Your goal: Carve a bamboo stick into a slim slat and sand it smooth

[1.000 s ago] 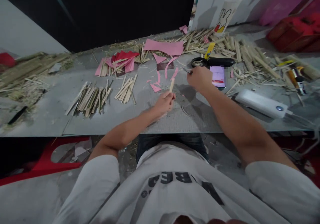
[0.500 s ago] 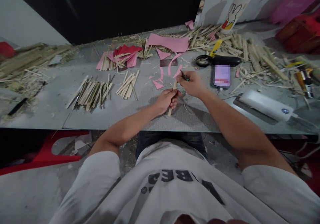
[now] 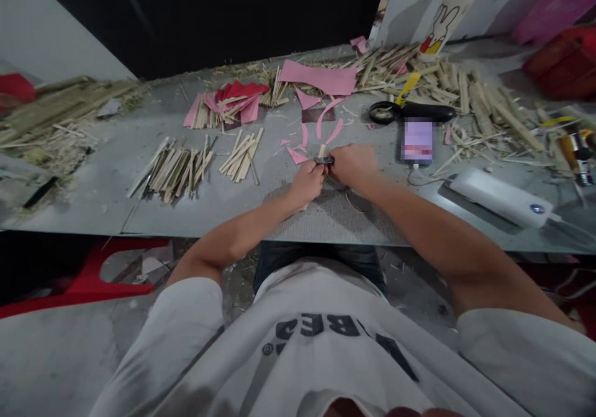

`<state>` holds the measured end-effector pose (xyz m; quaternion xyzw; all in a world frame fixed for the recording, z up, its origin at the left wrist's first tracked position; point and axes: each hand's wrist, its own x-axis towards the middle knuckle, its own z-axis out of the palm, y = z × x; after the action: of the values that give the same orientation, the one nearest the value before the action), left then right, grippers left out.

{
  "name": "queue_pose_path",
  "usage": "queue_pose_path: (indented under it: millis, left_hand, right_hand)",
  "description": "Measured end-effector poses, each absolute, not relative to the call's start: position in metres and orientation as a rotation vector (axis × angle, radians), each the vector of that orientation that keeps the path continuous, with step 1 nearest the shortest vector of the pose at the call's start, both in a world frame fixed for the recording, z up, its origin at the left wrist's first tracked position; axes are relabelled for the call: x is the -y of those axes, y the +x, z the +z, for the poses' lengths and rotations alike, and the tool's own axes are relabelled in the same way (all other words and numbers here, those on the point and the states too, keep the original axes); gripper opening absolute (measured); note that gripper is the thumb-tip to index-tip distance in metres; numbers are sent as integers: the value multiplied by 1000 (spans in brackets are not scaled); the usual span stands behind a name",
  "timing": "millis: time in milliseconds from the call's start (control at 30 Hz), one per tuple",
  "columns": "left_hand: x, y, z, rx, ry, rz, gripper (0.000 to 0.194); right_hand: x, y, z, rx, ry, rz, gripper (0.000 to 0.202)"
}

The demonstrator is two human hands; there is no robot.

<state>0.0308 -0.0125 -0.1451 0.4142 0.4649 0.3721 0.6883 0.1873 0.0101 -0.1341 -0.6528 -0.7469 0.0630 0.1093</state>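
Note:
My left hand (image 3: pixel 307 181) is closed around a thin, pale bamboo strip (image 3: pixel 322 149), whose far end sticks out past the fingers. My right hand (image 3: pixel 354 164), somewhat blurred, grips a small knife (image 3: pixel 325 160). Its dark blade lies crosswise over the strip, close to the left fingertips. The knife's handle is hidden inside the right fist. Just beyond the hands are scattered scraps of pink paper (image 3: pixel 297 156). A small pile of cut bamboo strips (image 3: pixel 242 155) rests to the left of the left hand.
Further left lies a bigger pile of strips (image 3: pixel 174 169). Pink paper (image 3: pixel 319 77) and bamboo offcuts (image 3: pixel 484 103) line the back. To the right are a black-looped tool (image 3: pixel 384 112), a phone (image 3: pixel 418 141), a white power bank (image 3: pixel 498 197) and a cup (image 3: pixel 449 20).
My right hand has come nearer and lower, turning the knife from pointing away to lying across the strip. The left hand has shifted slightly left, and the view has moved a little.

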Motion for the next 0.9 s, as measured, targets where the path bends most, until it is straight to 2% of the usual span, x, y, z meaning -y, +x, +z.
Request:
queue_pose_path:
  millis: [267, 600, 667, 833, 900]
  left_hand:
    - [17, 29, -150, -1039, 884, 808, 35]
    - [36, 25, -144, -939, 984, 652, 38]
    - [31, 25, -145, -926, 982, 654, 38]
    - [21, 21, -148, -874, 979, 660, 37]
    - [19, 20, -148, -849, 1009, 676, 32]
  right_hand:
    - [-19, 186, -134, 2132, -1895, 211, 15]
    - [-59, 253, -137, 1748, -2137, 127, 22]
    - [-57, 259, -140, 1752, -2128, 114, 22]
    - [-40, 240, -140, 1907, -1998, 80, 40]
    - [-32, 230, -136, 1990, -1970, 65, 38]
